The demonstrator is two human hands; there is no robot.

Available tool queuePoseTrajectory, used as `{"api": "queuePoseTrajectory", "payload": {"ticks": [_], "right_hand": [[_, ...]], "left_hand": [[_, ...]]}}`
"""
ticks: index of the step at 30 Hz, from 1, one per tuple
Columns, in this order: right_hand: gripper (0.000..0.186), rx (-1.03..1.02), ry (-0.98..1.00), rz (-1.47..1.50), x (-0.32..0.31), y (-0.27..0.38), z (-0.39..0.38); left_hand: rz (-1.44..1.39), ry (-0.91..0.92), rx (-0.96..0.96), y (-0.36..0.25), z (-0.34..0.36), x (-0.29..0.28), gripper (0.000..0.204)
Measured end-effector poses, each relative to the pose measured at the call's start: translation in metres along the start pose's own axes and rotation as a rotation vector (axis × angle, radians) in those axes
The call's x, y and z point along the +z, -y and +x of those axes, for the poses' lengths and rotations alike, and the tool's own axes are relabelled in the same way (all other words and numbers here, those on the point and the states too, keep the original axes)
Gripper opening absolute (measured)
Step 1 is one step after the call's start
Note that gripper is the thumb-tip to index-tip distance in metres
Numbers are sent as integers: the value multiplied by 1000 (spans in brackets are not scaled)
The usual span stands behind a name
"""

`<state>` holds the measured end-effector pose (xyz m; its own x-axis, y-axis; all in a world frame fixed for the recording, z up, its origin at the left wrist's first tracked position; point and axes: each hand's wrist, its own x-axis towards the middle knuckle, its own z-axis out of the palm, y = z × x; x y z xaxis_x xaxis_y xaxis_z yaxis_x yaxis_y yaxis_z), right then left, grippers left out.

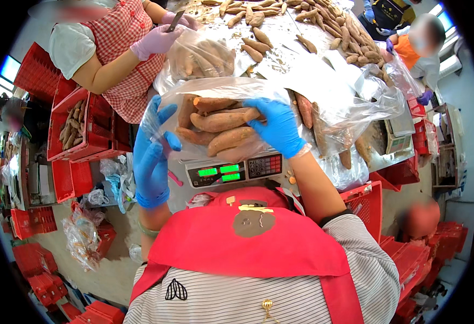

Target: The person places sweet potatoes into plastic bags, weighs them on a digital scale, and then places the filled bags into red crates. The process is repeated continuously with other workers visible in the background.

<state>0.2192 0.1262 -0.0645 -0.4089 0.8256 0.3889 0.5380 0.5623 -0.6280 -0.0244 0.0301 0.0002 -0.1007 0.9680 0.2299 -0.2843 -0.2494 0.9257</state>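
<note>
Beyond both hands lies a white table (pixel 285 40), speckled with dirt and strewn with loose sweet potatoes (pixel 350 38), heaped thickest ahead and to the right of the right hand (pixel 276 123). Left of the left hand (pixel 151 156), red crates (pixel 93 151) stand above a pale floor (pixel 120 232), one with sweet potatoes inside, and past that hand a co-worker (pixel 123 38) in a checked apron and pink gloves (pixel 153 42) stands beside another filled bag (pixel 204 59). Just nearer than the hands sits a scale (pixel 234 171) with lit green displays. Between the hands is a clear bag (pixel 226 86) of plump, tapered, orange-brown bagged sweet potatoes (pixel 220 121), stacked side by side, one with a bright orange tip. The blue-gloved left hand is half open, fingers apart, plastic against it; the right, gloved alike, curls its fingers over the bag's edge, gripping it, though I cannot tell whether it also grips a sweet potato
</note>
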Motion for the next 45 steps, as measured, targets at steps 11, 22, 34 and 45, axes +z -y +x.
{"api": "queuePoseTrajectory", "payload": {"ticks": [11, 22, 34, 45], "right_hand": [[44, -214, 150, -73, 5, -4, 14], [36, 116, 475, -287, 70, -35, 120], [40, 420, 311, 515, 0, 4, 58], [63, 527, -528, 1349, -101, -118, -153]], "left_hand": [[-135, 94, 20, 6, 16, 8, 87], [-112, 158, -61, -4, 14, 10, 89], [39, -15, -143, -5, 2, -3, 69], [320, -94, -2, 10, -9, -2, 46]]}}
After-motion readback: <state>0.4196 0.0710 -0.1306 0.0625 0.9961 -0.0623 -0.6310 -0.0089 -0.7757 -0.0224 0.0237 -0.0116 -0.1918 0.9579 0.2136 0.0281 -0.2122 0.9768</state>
